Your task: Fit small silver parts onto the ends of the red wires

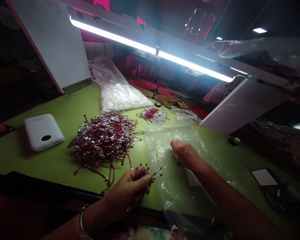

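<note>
My left hand (131,191) is closed around a small bundle of red wires with metal terminals (143,171), held upright near the table's front edge. My right hand (183,154) rests on a clear plastic bag (170,140) spread on the green table (65,110); its fingers are curled down onto the bag, and whether they pinch anything is hidden. A large heap of the same red terminal wires (105,135) lies just left of and behind my left hand. A smaller heap of terminal wires (153,114) sits farther back.
A white power bank (43,131) lies at the left. A bag of white plastic connectors (120,95) stands at the back, with brown and red wire bundles (162,96) behind it. A lit tube lamp (152,50) hangs overhead. Dark items lie at the right (277,186).
</note>
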Available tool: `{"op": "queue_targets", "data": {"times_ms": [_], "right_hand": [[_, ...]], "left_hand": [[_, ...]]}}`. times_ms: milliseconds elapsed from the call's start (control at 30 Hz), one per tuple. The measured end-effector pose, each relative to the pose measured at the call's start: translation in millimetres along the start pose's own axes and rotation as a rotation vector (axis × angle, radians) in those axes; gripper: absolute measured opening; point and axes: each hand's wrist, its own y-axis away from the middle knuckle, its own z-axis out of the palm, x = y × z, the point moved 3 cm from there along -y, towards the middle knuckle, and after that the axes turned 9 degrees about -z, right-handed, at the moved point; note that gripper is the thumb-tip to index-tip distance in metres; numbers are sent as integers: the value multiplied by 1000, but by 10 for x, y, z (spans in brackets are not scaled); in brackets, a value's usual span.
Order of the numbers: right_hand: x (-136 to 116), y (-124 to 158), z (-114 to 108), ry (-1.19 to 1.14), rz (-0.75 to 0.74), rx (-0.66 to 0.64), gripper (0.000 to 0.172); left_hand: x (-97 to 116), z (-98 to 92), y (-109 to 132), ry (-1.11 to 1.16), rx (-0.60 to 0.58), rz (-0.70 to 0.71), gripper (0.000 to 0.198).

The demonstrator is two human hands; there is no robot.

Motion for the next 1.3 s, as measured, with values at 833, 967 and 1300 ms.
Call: {"op": "queue_targets", "data": {"times_ms": [833, 967, 1300], "right_hand": [[-936, 617, 179, -711, -127, 52, 11], [-983, 676, 159, -570, -236, 24, 12], [-595, 508, 198, -571, -22, -144, 14]], "left_hand": [[-80, 58, 148, -154, -102, -12, 38], [-144, 83, 138, -140, -125, -25, 40], [37, -11, 75, -55, 74, 62, 45]]}}
